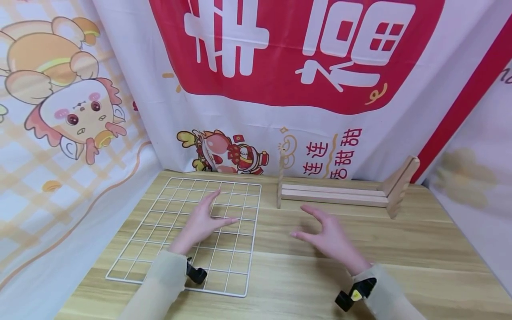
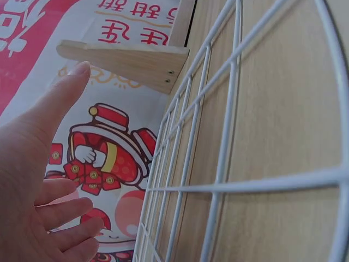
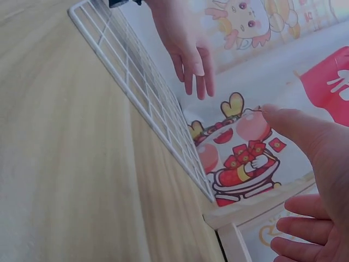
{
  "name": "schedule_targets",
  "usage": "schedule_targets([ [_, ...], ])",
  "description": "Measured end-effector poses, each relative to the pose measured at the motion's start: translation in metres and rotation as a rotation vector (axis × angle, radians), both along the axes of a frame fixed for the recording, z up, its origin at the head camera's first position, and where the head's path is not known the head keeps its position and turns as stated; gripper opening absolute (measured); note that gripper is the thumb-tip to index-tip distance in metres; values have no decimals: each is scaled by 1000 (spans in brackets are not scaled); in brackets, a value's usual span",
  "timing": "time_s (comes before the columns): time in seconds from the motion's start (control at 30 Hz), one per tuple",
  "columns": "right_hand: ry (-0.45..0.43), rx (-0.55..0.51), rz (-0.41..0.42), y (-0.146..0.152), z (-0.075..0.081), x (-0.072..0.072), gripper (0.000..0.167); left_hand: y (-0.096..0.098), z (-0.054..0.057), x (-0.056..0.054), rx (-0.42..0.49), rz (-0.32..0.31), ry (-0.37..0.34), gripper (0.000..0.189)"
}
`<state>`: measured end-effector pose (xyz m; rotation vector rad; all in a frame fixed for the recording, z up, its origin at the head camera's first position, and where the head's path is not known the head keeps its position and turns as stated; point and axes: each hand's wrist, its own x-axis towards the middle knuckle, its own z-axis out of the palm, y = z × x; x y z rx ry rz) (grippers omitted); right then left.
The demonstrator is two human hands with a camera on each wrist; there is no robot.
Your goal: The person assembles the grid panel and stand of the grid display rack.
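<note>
White wire grid (image 1: 253,242) lies flat on the wooden table (image 1: 288,275), left side; left hand (image 1: 201,223) over it, clear of the wires, thumb and fingers spread wide, nothing held. Right hand (image 1: 330,233) matches (thumb parted from fingers, also bare), above the table just in front of a pale wooden stand (image 1: 334,200) near the curtain (image 1: 288,100).

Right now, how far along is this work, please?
Done: the wooden stand looks assembled, both side pieces joined. In progress: nothing is held; the left hand hovers over the wire grid, the right hand near the stand. Remaining: perhaps combining them, since the grid lies apart.
</note>
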<state>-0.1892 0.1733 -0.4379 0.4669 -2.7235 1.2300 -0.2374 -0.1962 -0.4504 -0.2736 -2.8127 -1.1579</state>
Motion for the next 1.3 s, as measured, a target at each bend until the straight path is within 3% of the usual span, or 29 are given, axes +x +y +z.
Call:
schedule_targets([
  [0.37, -17, -6, 83, -22, -13, 8, 95, -23, -6, 1, -5, 40, -3, 118],
  [0.53, -44, -19, 112, -34, -15, 13, 93, -37, -10, 1, 36, 53, -1, 113],
  [0.77, -57, -25, 139, -46, -16, 14, 92, -63, -8, -3, 42, 75, 17, 109],
  [1.03, -71, -38, 161, -60, -15, 13, 87, -98, -13, -9, 128, 94, 8, 106],
  [1.3, -125, -55, 187, -72, -17, 11, 86, -128, -14, -9, 66, 145, -14, 108],
])
